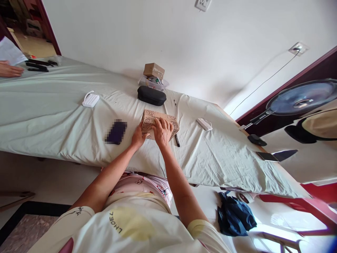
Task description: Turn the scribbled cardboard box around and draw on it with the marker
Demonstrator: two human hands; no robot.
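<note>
A brown cardboard box (160, 114) with dark line drawings on its faces lies on the cloth-covered table in front of me. My left hand (138, 137) grips its left end, with the thumb along the near side. Across the near part of the box lies my right hand (162, 131), its fingers apart and slightly bent against the cardboard. A black marker pen (177, 140) rests on the cloth just right of the box, close to my right hand. The underside of the box is hidden.
Behind the box are a black case (152, 96) and a plastic tray (164, 84) with a small carton (154, 70). White power banks lie left (91, 100) and right (204, 124). A pixelated dark item (116, 132) is left. Another person's hand (10, 69) shows far left; a fan (300, 98) stands right.
</note>
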